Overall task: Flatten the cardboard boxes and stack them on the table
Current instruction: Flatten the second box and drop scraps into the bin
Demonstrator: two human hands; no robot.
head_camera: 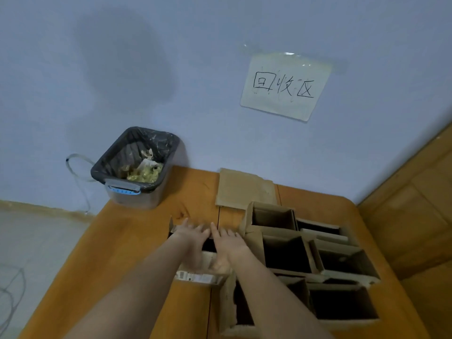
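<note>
Both hands pressing one box down, mid-flatten.
Left to right: bin (137, 167) at table (137, 253) corner; left hand (193, 237) and right hand (226, 243), fingers straight, flat on box (195, 276); flattened sheet (244, 188) behind; open boxes (318, 260) right. Next: likely push flat, stack on sheet.

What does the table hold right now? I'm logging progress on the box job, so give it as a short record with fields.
hands: left hand and right hand side by side, fingers straight, pressing on a cardboard box
flattened: one flat cardboard piece by the wall
still open: a cluster of upright boxes on the right of the table
other: lined waste bin at the table's far left; handwritten sign on the wall
</note>
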